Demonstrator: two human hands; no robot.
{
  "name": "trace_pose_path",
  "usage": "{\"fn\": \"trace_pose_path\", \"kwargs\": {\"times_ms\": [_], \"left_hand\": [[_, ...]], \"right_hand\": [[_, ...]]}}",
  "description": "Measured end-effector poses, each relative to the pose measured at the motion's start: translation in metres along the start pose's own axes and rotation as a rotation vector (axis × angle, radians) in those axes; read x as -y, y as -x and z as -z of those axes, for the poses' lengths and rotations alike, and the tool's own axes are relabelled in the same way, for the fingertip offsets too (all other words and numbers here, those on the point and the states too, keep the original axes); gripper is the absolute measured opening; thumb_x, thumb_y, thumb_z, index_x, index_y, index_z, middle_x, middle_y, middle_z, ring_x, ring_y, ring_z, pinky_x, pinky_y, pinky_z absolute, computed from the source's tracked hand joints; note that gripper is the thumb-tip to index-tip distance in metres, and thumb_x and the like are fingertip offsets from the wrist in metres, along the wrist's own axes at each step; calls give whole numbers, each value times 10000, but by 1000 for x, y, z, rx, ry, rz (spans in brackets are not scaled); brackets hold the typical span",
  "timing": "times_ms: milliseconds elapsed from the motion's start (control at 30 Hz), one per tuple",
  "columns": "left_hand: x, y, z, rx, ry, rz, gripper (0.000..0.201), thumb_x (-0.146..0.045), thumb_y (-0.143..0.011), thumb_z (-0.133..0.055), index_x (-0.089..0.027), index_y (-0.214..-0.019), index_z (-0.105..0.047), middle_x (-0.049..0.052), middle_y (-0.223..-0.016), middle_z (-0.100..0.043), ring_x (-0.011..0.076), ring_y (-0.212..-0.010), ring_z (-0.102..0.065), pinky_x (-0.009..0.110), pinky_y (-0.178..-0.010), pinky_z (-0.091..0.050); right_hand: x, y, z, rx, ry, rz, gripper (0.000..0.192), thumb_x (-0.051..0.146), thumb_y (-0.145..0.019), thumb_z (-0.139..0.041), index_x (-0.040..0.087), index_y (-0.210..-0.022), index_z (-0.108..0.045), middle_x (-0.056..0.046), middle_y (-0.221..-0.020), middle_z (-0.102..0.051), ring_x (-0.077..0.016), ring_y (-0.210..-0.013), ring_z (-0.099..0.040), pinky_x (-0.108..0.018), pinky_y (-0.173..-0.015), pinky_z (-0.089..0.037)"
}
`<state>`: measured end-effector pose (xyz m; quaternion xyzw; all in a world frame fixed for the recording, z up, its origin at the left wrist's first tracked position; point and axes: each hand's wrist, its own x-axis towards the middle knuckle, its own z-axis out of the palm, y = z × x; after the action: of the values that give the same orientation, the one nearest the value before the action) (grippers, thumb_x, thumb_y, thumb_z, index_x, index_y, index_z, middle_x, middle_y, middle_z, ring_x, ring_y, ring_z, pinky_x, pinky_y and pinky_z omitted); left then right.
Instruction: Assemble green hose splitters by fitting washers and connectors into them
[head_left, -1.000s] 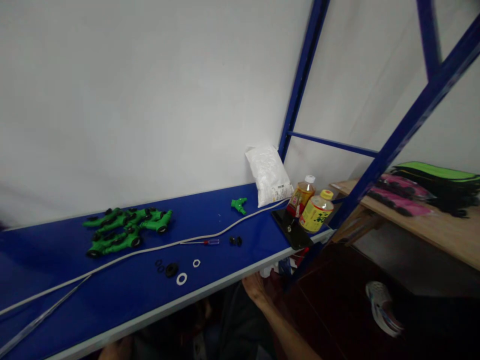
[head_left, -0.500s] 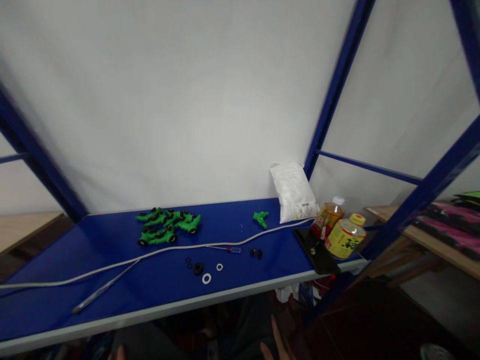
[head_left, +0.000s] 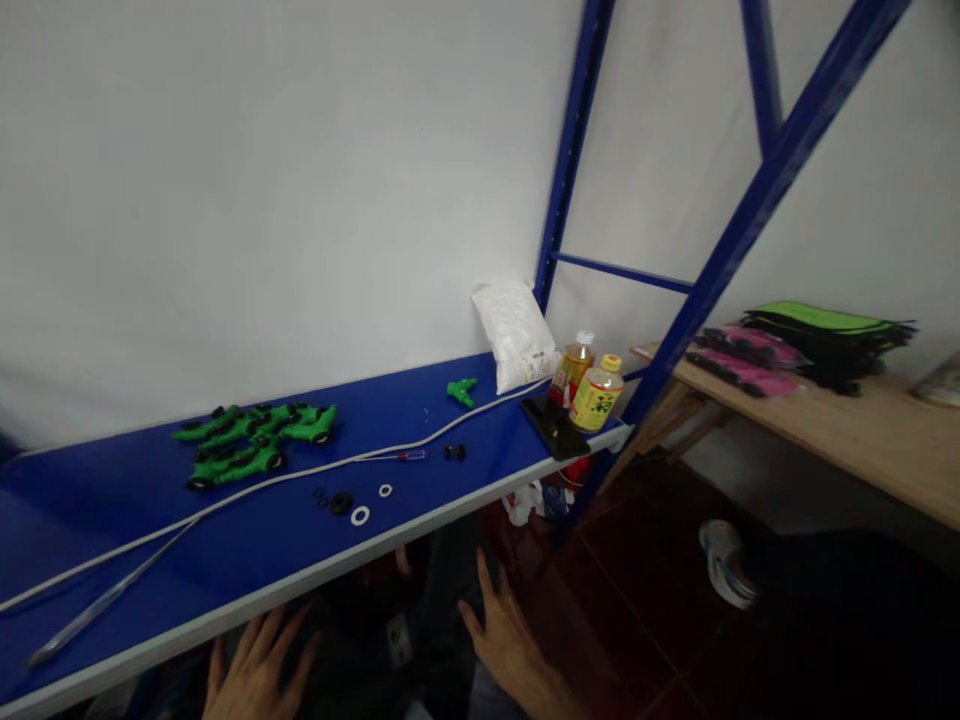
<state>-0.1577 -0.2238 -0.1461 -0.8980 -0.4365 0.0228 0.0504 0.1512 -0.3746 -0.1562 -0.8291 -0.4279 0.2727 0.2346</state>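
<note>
I see my left hand and my right hand below the blue shelf edge, both open with fingers spread, holding nothing. On the shelf nearest them lie two white rings, one black disc and one white hose. Two bottles stand at the right end.

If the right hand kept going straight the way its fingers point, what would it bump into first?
Probably the pale front edge of the blue shelf, near the white rings. The right hand is open, fingers pointing up and forward below that edge. Depth is unclear; it might pass underneath instead.
</note>
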Motion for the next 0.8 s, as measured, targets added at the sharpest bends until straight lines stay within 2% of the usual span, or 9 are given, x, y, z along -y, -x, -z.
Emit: {"fn": "trace_pose_path", "kwargs": {"times_ms": [100,200,367,467,600,700,800], "left_hand": [[-7,-21,13,90,-55,-39,577,-110,-785,-466,-378,-1253,-671,36,-1460,-549,392,-1374,-415,738,-1069,-240],[-13,-40,30,134,-79,-46,585,-99,-792,-457,-346,-1284,-655,80,-1423,-575,406,-1281,-509,679,-1008,-366],[-24,-49,53,40,87,32,389,-236,-831,-522,-254,-1164,-723,124,-1242,-685,384,-1207,-586,583,-1009,-427],[-32,-43,54,8,113,53,400,-258,-862,-484,-241,-1191,-711,125,-1253,-693,353,-1246,-573,584,-1067,-373],[-36,-31,40,35,169,-6,424,-272,-880,-478,-277,-1251,-683,86,-1370,-625,334,-1338,-500,656,-1140,-210],[-33,-21,33,-13,282,-84,338,-355,-907,-517,-323,-1173,-725,43,-1272,-694,305,-1292,-558,618,-1168,-225],[-34,-13,41,-118,409,-201,288,-420,-929,-525,-347,-1096,-749,-9,-1087,-777,222,-1062,-714,417,-1113,-432]], "right_hand": [[0,3,-3,-29,-27,-41,732,333,-926,-530,171,-1568,-217,-205,-1586,-299,-348,-1450,-301,-458,-1131,-334],[-2,3,-1,-48,-50,-70,751,333,-926,-538,173,-1573,-193,-223,-1581,-300,-362,-1446,-304,-485,-1120,-342],[-2,1,6,-73,-57,-72,758,340,-928,-538,174,-1575,-182,-233,-1575,-305,-373,-1436,-322,-501,-1107,-349],[-2,2,11,-71,-50,-65,748,324,-942,-509,129,-1575,-160,-272,-1571,-283,-379,-1432,-320,-491,-1101,-358],[-7,9,21,-52,-38,-28,743,343,-947,-495,139,-1576,-156,-263,-1573,-286,-360,-1411,-363,-474,-1098,-370],[-18,15,36,16,-26,51,711,415,-921,-529,169,-1545,-293,-223,-1563,-330,-340,-1417,-349,-458,-1115,-353],[-25,11,56,185,-11,93,604,454,-833,-625,255,-1399,-557,-159,-1483,-480,-340,-1336,-485,-426,-1080,-405]]}}
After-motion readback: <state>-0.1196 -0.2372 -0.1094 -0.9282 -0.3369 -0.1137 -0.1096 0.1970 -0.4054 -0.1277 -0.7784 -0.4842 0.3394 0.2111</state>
